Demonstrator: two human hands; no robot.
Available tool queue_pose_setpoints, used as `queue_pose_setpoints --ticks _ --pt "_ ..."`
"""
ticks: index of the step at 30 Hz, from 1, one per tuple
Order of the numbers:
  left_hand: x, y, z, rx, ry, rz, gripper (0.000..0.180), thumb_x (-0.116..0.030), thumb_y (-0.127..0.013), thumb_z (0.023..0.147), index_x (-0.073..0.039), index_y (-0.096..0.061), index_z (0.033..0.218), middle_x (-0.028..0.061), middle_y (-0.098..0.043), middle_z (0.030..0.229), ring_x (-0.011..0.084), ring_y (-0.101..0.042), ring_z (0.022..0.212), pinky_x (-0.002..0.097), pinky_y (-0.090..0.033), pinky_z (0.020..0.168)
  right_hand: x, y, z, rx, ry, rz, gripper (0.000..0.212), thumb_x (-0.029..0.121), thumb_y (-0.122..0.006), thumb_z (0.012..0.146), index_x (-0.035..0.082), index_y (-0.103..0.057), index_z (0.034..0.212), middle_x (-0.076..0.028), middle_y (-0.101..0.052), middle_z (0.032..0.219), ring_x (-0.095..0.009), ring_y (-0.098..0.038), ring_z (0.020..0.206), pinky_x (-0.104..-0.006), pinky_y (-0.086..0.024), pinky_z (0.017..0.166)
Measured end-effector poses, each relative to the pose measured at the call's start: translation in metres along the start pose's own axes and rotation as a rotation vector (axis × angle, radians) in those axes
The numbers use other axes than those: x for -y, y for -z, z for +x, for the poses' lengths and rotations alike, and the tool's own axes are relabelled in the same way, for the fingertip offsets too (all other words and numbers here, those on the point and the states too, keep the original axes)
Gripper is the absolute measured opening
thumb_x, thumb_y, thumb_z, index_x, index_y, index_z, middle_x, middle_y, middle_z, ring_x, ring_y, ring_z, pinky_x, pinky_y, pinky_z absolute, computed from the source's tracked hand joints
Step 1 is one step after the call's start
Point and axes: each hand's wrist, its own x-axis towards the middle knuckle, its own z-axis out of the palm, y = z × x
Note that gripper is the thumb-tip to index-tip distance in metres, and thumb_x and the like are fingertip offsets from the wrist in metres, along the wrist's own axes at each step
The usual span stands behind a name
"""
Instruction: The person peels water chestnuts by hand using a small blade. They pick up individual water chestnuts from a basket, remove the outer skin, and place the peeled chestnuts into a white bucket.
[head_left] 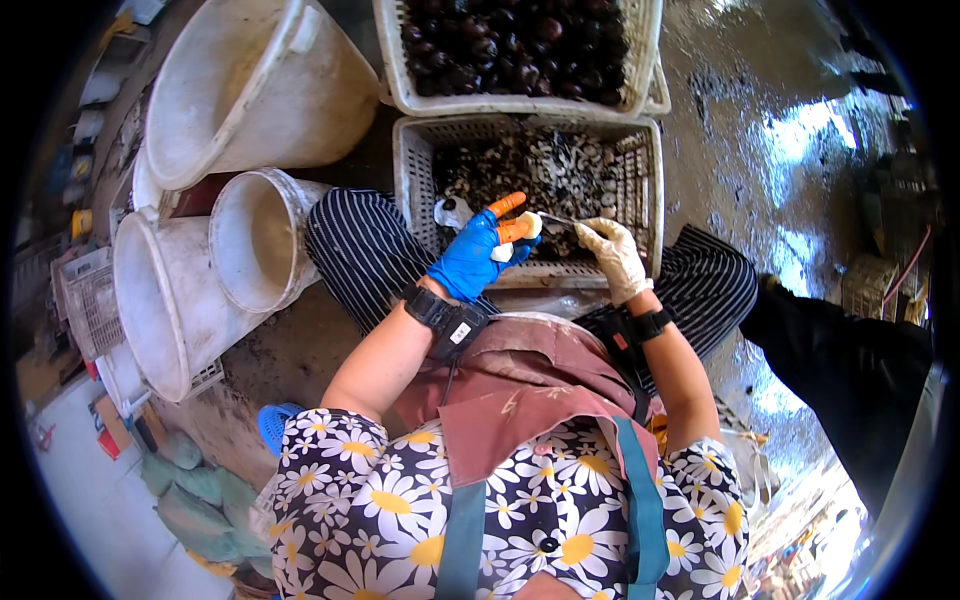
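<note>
My left hand (478, 252), in a blue glove with orange covers on some fingers, is closed around a small pale, cream-coloured piece (533, 224). In a whitish glove, my right hand (612, 255) grips a thin metal blade-like tool (556, 218), its tip reaching to the pale piece. Most of the tool's handle is hidden in the fingers. Both hands are above the near part of a white perforated crate (652, 200), which holds dark and pale scraps (560, 160).
Beyond stands another white crate (648, 60) full of dark, shiny round things (510, 45). Large white buckets (320, 110) lie tipped at the left, with a smaller one (262, 240) among them. Wet floor (720, 130) and a person's dark-clothed leg (840, 350) are at the right.
</note>
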Motion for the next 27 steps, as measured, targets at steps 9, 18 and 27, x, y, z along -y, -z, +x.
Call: queue_pose_setpoints --ticks 9,18,27 --pt "-0.046 0.028 -0.01 -0.061 -0.09 -0.357 0.027 -0.004 -0.051 0.089 -0.002 -0.054 0.116 0.0165 -0.059 0.112 0.0289 -0.059 0.102 0.0328 -0.056 0.076 0.017 -0.007 0.0 0.038 -0.034 0.109 0.024 0.02 -0.062 0.088 -0.001 -0.064 0.1 0.0 -0.059 0.083 -0.008 -0.051 0.076 -0.0231 -0.041 0.073" --pt "-0.202 0.071 -0.013 -0.033 -0.451 -0.801 0.031 -0.013 -0.063 0.084 0.001 -0.053 0.109 0.0181 -0.057 0.108 0.0318 -0.056 0.102 0.046 -0.05 0.089 0.017 0.001 0.005 0.028 -0.004 0.124 0.02 0.018 -0.063 0.087 0.001 -0.064 0.097 0.002 -0.06 0.081 -0.006 -0.05 0.074 -0.0212 -0.041 0.07" --pt "-0.214 0.027 0.044 -0.257 -0.65 0.359 0.052 -0.015 -0.069 0.08 -0.005 -0.047 0.126 0.0189 -0.051 0.124 0.0328 -0.048 0.116 0.0453 -0.041 0.098 0.015 -0.001 0.012 0.026 -0.047 0.187 0.026 0.02 -0.065 0.086 -0.002 -0.064 0.1 -0.002 -0.064 0.086 -0.009 -0.054 0.08 -0.0237 -0.043 0.075"
